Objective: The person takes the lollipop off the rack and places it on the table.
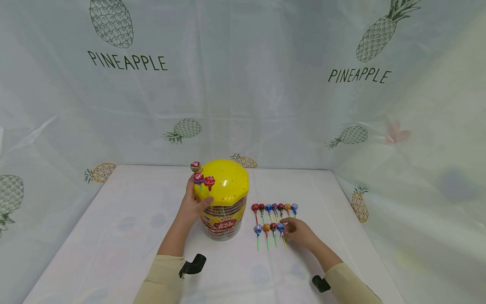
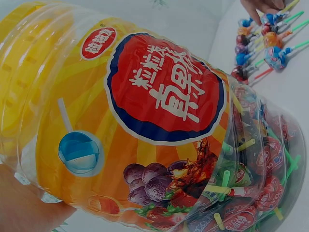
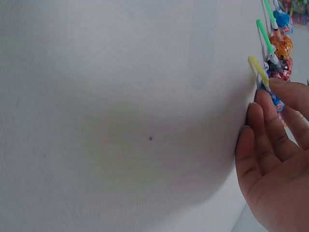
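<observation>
My left hand [image 1: 193, 206] grips a clear plastic jar [image 1: 222, 233] by its upper left side, thumb across the front below the yellow lid [image 1: 225, 179]. Lollipops fill the jar's bottom, behind its yellow fruit label [image 2: 164, 87]. Three wrapped lollipops [image 1: 209, 181] stand heads up at the lid's left edge, beside that hand's fingers. To the right of the jar, my right hand [image 1: 300, 232] pinches a blue-wrapped lollipop [image 1: 280, 228] between thumb and forefinger. Its yellow stick [image 3: 258, 70] points away from the fingertips in the right wrist view. The other right fingers are loosely bent against the table.
Two rows of lollipops lie on the white table [image 1: 125, 249], a back row [image 1: 268, 208] and a front row [image 1: 266, 228] including the pinched one. A pale curtain [image 1: 250, 93] printed with pineapples hangs behind the table and along its sides.
</observation>
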Demonstrator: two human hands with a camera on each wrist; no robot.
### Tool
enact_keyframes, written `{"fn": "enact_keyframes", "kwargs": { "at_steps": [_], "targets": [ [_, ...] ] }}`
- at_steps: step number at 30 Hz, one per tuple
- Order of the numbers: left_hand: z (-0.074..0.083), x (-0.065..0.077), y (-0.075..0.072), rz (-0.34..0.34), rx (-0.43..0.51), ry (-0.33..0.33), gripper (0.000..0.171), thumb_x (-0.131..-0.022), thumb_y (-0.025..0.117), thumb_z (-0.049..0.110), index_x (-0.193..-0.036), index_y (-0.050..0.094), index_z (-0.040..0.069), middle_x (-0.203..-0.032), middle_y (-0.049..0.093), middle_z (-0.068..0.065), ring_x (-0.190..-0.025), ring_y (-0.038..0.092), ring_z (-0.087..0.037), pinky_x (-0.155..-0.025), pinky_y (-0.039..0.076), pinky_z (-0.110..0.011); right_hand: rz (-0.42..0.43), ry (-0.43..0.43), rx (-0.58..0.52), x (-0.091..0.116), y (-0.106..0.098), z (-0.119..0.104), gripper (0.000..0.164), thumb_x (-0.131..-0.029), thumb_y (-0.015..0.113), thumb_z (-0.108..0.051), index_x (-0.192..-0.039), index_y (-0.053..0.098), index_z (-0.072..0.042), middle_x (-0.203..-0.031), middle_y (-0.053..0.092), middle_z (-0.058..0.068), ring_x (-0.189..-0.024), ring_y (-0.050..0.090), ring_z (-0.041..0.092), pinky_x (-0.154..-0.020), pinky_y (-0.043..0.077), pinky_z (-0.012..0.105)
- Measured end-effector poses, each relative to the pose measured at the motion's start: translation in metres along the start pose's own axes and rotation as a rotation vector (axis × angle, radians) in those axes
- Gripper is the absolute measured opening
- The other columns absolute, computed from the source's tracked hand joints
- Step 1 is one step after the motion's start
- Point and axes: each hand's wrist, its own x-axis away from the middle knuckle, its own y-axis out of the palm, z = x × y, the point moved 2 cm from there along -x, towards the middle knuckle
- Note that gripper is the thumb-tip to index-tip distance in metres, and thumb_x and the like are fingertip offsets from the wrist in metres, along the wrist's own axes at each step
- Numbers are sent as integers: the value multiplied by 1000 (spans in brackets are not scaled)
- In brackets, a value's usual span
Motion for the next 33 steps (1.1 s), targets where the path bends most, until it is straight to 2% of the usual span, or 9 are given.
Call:
{"fn": "enact_keyframes", "kwargs": {
  "at_steps": [8, 16, 33],
  "targets": [
    [1, 1, 0, -6, -2, 10, 90, -88, 68, 47, -155, 12, 26, -150, 32, -10, -137, 34, -33, -112, 27, -55, -19, -25, -31, 0, 0, 0, 46, -81, 72, 7, -125, 59, 2, -83, 60, 2, -73, 56, 18, -63, 48, 32],
    [2, 1, 0, -10, -6, 12, 88, -88, 68, 48, -154, 12, 32, -149, 32, -10, -136, 34, -33, -112, 27, -56, -6, 5, -36, 2, -2, -1, 46, -80, 73, 7, -124, 61, 0, -85, 60, 3, -74, 54, 18, -64, 47, 32],
    [2, 2, 1, -1, 7, -21, 87, -88, 69, 46, -154, 13, 33, -149, 33, -9, -136, 34, -32, -112, 28, -55, 13, 45, -41, 1, 1, -1, 45, -79, 75, 6, -121, 63, -1, -85, 60, 2, -75, 52, 19, -64, 47, 32]
  ]
}}
